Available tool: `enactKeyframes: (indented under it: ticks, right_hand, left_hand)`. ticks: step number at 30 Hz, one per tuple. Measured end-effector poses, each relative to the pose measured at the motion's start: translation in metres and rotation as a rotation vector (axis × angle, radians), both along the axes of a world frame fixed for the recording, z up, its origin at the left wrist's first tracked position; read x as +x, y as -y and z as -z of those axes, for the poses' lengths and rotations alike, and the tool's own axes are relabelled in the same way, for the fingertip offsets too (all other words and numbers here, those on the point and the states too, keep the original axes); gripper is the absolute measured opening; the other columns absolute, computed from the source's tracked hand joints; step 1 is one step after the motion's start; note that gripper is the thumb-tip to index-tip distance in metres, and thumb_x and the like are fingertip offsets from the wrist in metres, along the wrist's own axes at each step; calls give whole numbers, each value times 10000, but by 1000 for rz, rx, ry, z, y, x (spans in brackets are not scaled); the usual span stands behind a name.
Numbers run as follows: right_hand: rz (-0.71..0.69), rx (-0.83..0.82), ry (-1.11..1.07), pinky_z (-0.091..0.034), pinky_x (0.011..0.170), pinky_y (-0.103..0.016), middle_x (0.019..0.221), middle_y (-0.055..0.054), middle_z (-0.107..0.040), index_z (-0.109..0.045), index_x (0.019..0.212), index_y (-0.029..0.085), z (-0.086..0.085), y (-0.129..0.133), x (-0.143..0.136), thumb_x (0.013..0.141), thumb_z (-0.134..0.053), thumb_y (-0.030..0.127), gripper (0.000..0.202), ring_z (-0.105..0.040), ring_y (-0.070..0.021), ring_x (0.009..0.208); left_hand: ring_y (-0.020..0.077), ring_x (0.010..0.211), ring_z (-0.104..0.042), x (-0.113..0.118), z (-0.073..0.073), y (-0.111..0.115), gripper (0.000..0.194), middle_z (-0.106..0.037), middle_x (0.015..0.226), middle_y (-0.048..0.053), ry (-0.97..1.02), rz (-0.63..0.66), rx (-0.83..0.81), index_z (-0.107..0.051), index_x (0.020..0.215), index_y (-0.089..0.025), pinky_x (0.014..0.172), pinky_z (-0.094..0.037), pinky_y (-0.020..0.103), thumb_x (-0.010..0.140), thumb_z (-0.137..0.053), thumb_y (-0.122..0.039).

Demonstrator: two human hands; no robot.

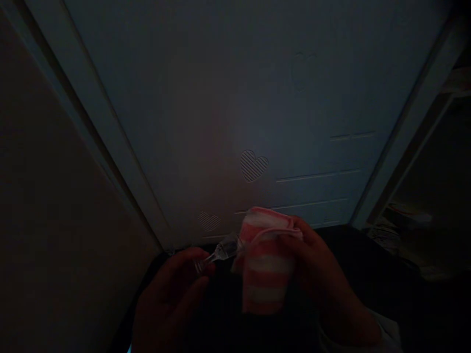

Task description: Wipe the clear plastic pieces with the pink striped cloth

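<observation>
The scene is very dark. My left hand (172,294), at the lower left, has its fingers closed around the foot end of a small clear stemmed glass (225,246). The glass lies tilted, its wider end pointing up and right. A pink and white striped cloth (268,260) hangs in folds from my right hand (320,264), whose thumb and fingers pinch its upper right part. The cloth's left edge meets the wide end of the glass and hides its rim. Whether cloth is inside the glass I cannot tell.
A pale door-like panel (176,98) with engraved hearts and lines stands in front of my hands, with a frame (401,122) along its right side. A plain surface (55,220) rises at the left. At the right are dim, indistinct items (408,215).
</observation>
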State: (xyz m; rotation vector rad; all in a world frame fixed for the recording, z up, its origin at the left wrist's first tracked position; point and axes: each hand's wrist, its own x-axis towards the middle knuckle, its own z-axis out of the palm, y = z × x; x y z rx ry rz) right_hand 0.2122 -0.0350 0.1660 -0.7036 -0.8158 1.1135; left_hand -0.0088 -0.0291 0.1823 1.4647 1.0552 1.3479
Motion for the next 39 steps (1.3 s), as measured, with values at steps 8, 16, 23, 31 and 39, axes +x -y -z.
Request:
enactKeyframes:
  ticks: [8,16,23,31,39]
  right_hand:
    - [-231,61,57,-517,737,-280,1034,-41,-718,-637,1100,233,1,3,-14,716,-717,332,404,-671,-211,901]
    - [-316,202,192,-452,954,-385,1264,-36,-636,-592,1227,310,0,13,-15,786,-677,441,468,-582,-257,1149]
    - [-186,225,358,-397,1017,-395,1389,-31,-520,-639,1151,326,1,13,-16,850,-584,481,343,-502,-261,1240]
    - [-114,431,708,-391,1013,-357,1401,-31,-484,-619,1138,327,-5,21,-12,878,-557,231,284,-504,-225,1233]
    - [-77,336,692,-482,913,-346,1240,-40,-618,-670,1061,299,-1,16,-12,968,-387,342,301,-608,-220,1083]
  left_hand:
    - [156,785,-717,18,-1,5,201,-758,831,-28,-15,74,9,-700,893,-279,698,-567,187,711,-729,-199]
    - [150,742,-687,37,-8,14,165,-734,780,-38,50,-32,22,-707,812,-273,690,-547,212,669,-709,-191]
    - [126,641,-663,31,-7,9,104,-690,662,-52,-46,36,-8,-665,764,-234,592,-529,176,681,-720,-204]
    - [122,645,-663,29,-12,4,115,-709,690,-40,-21,40,-158,-650,874,-203,638,-526,196,764,-661,-239]
    - [106,644,-660,22,-12,4,132,-699,669,-59,7,121,-116,-673,878,-231,632,-515,171,748,-693,-215]
